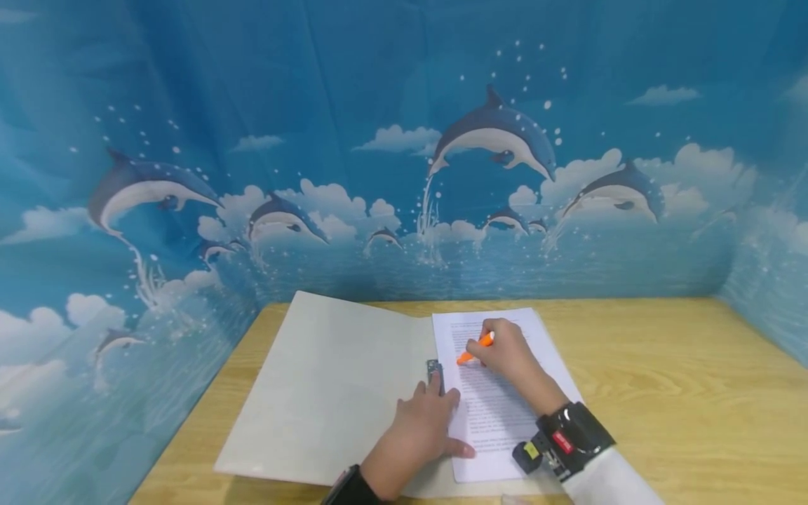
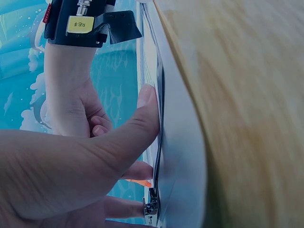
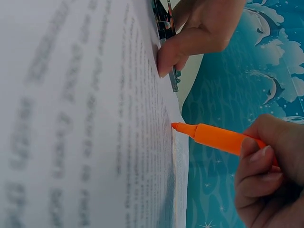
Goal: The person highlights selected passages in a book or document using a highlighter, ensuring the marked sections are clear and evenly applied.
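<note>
An orange highlighter (image 1: 475,348) is pinched in my right hand (image 1: 508,351), its tip at the left side of the text on a printed sheet (image 1: 499,435). In the right wrist view the highlighter (image 3: 216,137) points at the page, tip right at its surface. The sheet lies on the right half of an opened pale folder (image 1: 334,379). My left hand (image 1: 419,428) rests with spread fingers at the sheet's left edge, the index finger over a metal clip (image 1: 433,367). Its thumb (image 2: 148,102) lies on the paper near the lower left, as the left wrist view shows.
Folder and paper lie on a wood-grain table (image 1: 682,393). Behind and to the left hangs a blue dolphin-print curtain (image 1: 353,105). A black wrist strap with a camera (image 1: 568,442) sits on my right wrist, above the table near the sheet's lower right.
</note>
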A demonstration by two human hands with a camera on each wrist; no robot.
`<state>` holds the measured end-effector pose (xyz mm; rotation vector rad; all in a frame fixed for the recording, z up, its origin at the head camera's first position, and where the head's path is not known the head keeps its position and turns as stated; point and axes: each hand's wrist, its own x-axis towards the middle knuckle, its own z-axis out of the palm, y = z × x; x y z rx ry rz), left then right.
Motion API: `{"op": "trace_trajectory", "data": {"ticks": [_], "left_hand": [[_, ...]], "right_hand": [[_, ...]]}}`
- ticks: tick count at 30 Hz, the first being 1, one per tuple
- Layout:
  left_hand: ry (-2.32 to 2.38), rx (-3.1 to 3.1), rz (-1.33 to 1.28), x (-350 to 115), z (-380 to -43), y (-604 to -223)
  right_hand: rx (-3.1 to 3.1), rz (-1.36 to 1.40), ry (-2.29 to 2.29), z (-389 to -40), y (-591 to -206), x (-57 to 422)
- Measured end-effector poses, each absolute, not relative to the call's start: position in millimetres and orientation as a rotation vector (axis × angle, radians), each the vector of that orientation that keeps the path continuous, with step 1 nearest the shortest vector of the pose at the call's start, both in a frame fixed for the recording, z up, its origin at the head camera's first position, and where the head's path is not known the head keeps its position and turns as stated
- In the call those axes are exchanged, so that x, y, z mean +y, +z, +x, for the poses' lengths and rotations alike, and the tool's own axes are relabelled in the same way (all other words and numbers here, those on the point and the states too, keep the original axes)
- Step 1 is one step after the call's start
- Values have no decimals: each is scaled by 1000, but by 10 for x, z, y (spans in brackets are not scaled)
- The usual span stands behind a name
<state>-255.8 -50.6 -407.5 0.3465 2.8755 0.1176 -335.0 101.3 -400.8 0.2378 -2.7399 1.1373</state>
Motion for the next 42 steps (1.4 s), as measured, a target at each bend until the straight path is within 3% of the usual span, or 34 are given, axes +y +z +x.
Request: {"op": "trace_trajectory", "data": {"ticks": [42], "left_hand": [[192, 2875, 356, -511, -2528, -4052]], "right_hand": [[-2845, 61, 1106, -3404, -3907, 1259]]}}
